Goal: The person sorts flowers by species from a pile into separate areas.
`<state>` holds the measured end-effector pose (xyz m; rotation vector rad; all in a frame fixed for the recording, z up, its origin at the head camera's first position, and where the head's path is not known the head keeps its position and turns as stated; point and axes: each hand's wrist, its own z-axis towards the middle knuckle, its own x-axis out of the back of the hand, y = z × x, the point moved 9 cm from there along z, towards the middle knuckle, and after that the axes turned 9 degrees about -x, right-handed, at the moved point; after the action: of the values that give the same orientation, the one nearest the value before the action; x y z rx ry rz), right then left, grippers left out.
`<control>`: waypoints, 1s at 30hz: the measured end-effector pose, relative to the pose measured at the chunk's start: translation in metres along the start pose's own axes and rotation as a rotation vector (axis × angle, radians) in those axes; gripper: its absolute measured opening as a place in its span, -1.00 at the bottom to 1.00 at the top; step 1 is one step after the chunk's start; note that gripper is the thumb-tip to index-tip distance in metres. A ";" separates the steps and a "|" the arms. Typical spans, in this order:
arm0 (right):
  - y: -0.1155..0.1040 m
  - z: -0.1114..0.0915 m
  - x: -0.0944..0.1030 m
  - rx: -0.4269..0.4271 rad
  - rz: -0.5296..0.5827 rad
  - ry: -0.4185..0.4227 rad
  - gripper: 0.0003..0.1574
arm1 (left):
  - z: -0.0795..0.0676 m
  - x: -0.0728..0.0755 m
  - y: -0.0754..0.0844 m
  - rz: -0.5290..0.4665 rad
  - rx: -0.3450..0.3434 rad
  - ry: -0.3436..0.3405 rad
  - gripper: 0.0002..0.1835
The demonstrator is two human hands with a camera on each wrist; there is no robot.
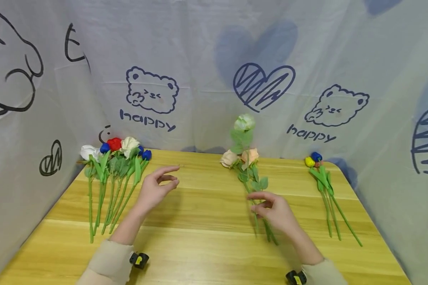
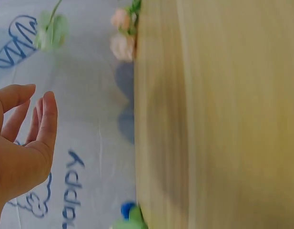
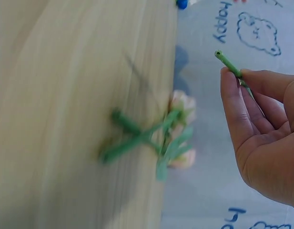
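Observation:
My right hand [image 1: 276, 213] pinches the thin green stem of a pale green rose [image 1: 245, 123] between thumb and fingers. The rose stands upright above the table, and in the right wrist view the cut end of its stem [image 3: 228, 63] pokes out past the fingertips. Beneath it lie two artificial roses, one cream-pink [image 1: 230, 158] and one peach [image 1: 250, 155], their stems crossing on the wood. My left hand [image 1: 156, 190] hovers over the table between the flower groups, fingers loosely bent and holding nothing. In the left wrist view the green rose [image 2: 52, 32] looks blurred.
On the wooden table [image 1: 199, 253], a row of white, red, cream and blue flowers [image 1: 115, 166] lies at the left. Blue, yellow and reddish tulips [image 1: 321, 178] lie at the right. A printed cloth [image 1: 207, 103] hangs behind the table and along both sides.

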<state>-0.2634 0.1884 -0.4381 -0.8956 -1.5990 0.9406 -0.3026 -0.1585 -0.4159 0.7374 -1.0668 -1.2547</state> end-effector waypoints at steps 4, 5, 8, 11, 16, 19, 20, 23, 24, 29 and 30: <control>0.011 -0.002 0.016 0.000 -0.038 0.020 -0.58 | -0.006 0.029 -0.008 0.125 0.018 -0.006 -0.54; 0.014 -0.002 0.019 -0.002 -0.049 0.024 -0.58 | -0.008 0.037 -0.010 0.155 0.027 -0.012 -0.54; 0.025 -0.002 0.028 -0.016 -0.081 0.032 -0.58 | -0.013 0.059 -0.017 0.239 0.048 -0.030 -0.53; 0.036 -0.001 0.033 -0.033 -0.122 0.032 -0.60 | -0.017 0.080 -0.024 0.329 0.061 -0.064 -0.54; 0.051 0.001 0.036 -0.074 -0.173 0.023 -0.63 | -0.025 0.104 -0.042 0.443 0.088 -0.147 -0.56; 0.057 0.003 0.034 -0.091 -0.181 0.004 -0.62 | -0.029 0.112 -0.052 0.468 0.117 -0.199 -0.56; 0.058 0.003 0.033 -0.096 -0.182 -0.005 -0.62 | -0.030 0.113 -0.054 0.474 0.121 -0.214 -0.57; 0.060 0.005 0.030 -0.094 -0.195 -0.019 -0.62 | -0.034 0.114 -0.059 0.479 0.122 -0.259 -0.57; 0.060 0.005 0.029 -0.097 -0.196 -0.022 -0.63 | -0.034 0.114 -0.060 0.478 0.118 -0.273 -0.56; 0.060 0.006 0.026 -0.100 -0.183 -0.037 -0.62 | -0.038 0.114 -0.067 0.478 0.129 -0.305 -0.54; 0.060 0.006 0.025 -0.099 -0.176 -0.041 -0.61 | -0.039 0.115 -0.068 0.483 0.133 -0.305 -0.54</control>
<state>-0.2683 0.2353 -0.4835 -0.7921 -1.7416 0.7659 -0.2956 -0.2880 -0.4658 0.3547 -1.4860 -0.8979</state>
